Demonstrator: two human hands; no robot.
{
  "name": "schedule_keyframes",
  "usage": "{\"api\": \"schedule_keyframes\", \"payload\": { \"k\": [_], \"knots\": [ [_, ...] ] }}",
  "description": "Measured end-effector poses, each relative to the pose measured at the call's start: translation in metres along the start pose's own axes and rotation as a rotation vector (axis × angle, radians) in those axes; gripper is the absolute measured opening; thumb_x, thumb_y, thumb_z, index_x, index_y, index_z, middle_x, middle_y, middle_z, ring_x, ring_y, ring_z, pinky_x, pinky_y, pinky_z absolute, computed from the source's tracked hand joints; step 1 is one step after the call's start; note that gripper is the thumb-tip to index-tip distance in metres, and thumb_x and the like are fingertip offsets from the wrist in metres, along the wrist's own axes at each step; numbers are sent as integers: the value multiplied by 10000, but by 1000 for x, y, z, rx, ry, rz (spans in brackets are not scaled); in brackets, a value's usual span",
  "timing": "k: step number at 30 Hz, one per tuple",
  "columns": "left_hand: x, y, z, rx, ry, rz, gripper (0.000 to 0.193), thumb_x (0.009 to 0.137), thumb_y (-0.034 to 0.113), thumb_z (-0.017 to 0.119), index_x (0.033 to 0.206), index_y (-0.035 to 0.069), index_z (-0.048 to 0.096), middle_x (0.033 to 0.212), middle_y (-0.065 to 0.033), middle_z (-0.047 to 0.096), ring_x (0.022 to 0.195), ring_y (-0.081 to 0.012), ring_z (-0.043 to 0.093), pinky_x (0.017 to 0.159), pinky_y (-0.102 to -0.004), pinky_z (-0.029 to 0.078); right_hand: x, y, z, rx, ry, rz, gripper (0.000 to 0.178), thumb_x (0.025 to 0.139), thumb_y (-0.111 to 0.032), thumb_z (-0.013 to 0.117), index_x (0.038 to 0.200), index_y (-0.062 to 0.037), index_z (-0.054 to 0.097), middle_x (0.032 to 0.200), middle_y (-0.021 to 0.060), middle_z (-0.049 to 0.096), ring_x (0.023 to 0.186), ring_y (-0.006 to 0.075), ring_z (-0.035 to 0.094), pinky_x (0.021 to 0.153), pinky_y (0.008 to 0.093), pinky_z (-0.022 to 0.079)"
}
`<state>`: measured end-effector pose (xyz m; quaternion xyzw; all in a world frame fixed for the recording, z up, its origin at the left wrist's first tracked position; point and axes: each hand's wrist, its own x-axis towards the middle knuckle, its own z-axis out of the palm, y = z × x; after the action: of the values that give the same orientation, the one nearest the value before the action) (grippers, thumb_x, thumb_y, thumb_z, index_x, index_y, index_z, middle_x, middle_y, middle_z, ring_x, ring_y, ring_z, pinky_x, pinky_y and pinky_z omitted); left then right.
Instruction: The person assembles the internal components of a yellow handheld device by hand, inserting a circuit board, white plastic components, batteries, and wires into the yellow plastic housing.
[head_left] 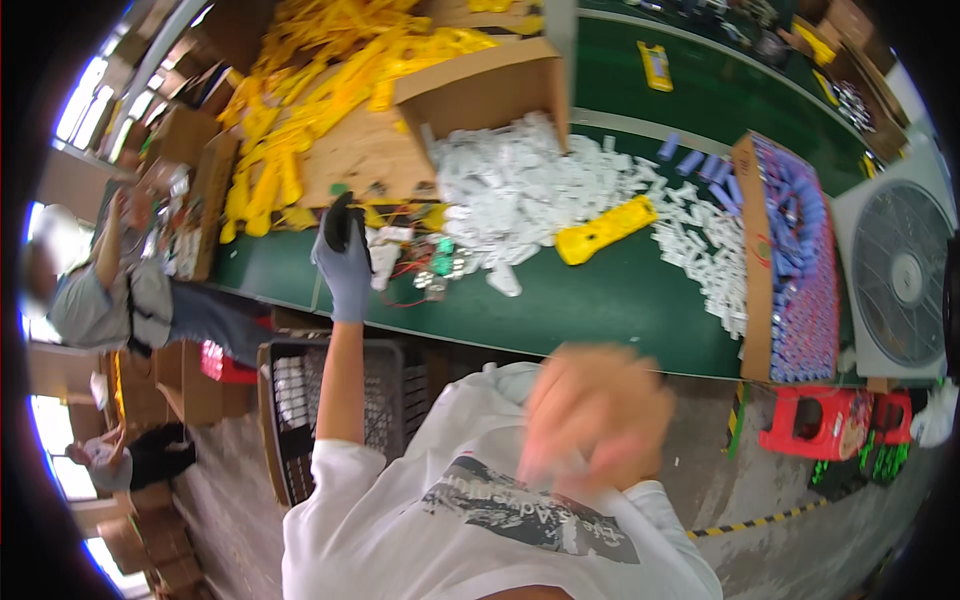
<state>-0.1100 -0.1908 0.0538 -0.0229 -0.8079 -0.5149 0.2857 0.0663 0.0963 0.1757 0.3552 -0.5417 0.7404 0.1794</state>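
Observation:
My left hand [343, 258], in a grey glove with black fingertips, reaches over the near edge of the green worktable [540, 318]. Its fingers stretch forward, and I see nothing held in them. Just right of it lies a small cluster of electronic parts [440, 262] with red wires and a green piece. My right hand [600, 415] is bare and raised in front of my shirt, smeared by motion, so its fingers are unclear. Beyond the parts, many small white plastic pieces [530, 185] spill from a tipped cardboard box [490, 85]. A yellow elongated casing [605, 230] lies beside them.
Yellow casings [290, 110] heap at the back left. A box of purple-blue cylindrical cells [760, 250] stands right, beside a grey fan [905, 270]. Below the table are a dark plastic crate [290, 420] and red stools [815, 420]. Two people [110, 300] are at the left.

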Motion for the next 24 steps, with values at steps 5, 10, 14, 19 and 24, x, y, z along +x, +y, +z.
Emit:
{"api": "schedule_keyframes", "payload": {
  "k": [5, 10, 14, 19, 24],
  "knots": [
    [89, -63, -47, 494, 66, 30, 348, 846, 161, 670, 1158, 22, 600, 999, -145, 663, 874, -229, 641, 797, -329, 492, -41, 49, -90, -707, 381, 576, 193, 871, -96, 633, 1042, -8, 646, 872, 59, 673, 786, 112, 612, 752, 256, 477],
    [162, -77, 8, 893, -27, 169, 510, 829, 356, 654, 1222, 45, 563, 1121, -176, 626, 1053, -327, 590, 873, -407, 475, -80, 71, -112, -958, 593, 700, 293, 851, -104, 660, 1134, -37, 626, 1007, 97, 652, 836, 156, 624, 763, 283, 493],
    [204, -106, -2, 663, -49, 119, 408, 857, 324, 623, 1139, 30, 623, 1035, -190, 666, 969, -368, 626, 835, -430, 491, -74, 85, -101, -1227, 354, 702, 588, 765, -114, 712, 1320, -177, 531, 1332, 130, 451, 963, 234, 589, 801, 349, 509],
    [80, -8, 66, 197, 61, 441, 248, 876, -1, 601, 1120, -34, 633, 966, -135, 693, 838, -182, 659, 762, -290, 509, -74, 97, -116, -1337, 151, 651, 490, 759, -124, 704, 1229, -187, 580, 1301, 99, 462, 888, 241, 597, 775, 363, 512],
    [-94, 52, 69, -179, -339, 274, 558, 748, -94, 593, 1287, -82, 448, 1170, -209, 593, 1063, -293, 593, 954, -370, 447, -78, 119, -122, -1398, 52, 510, 144, 787, -125, 694, 919, -110, 638, 1164, 75, 534, 822, 232, 616, 728, 370, 506]
  ]
}}
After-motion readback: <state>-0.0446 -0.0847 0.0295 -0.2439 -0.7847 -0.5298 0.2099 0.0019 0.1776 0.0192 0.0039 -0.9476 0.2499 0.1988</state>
